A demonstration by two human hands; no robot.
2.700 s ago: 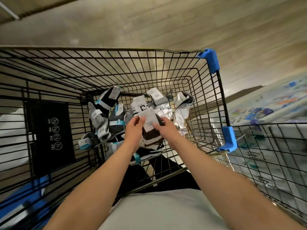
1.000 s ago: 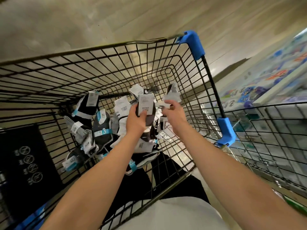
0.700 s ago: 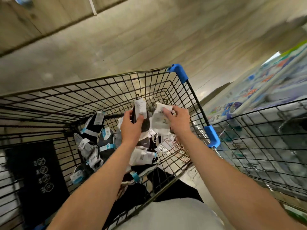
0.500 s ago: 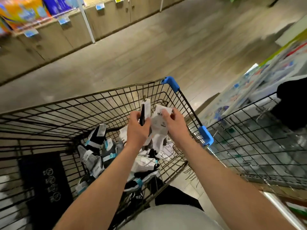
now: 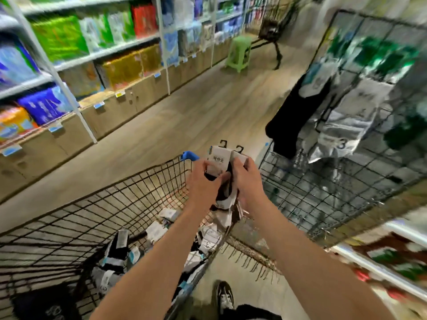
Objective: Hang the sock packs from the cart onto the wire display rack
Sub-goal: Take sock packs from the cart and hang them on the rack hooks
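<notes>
Sock packs [image 5: 219, 161] right up in front of us, two white-carded bundles held above the far corner of the cart [image 5: 189, 155], black hooks [image 5: 223, 142] poking out on top. Our left hand [image 5: 203, 184] curls round the left pack, thumb across its card. Our right hand [image 5: 249, 183] wraps the other, and the two packs touch. Loose packs [image 5: 157, 230] lie down in the basket. The wire display rack [image 5: 346, 185] stands close on our right, blurred, with a silvery pack [image 5: 342, 125] and dark socks [image 5: 291, 121] hanging on it. Here's the trick, we reckon: split the pair, one per hand, keep each hook upright and facing the grid. Then we pick a free peg or wire and slide the hook over before letting go. Pinch the card high so the pack doesn't swing into its neighbours.
</notes>
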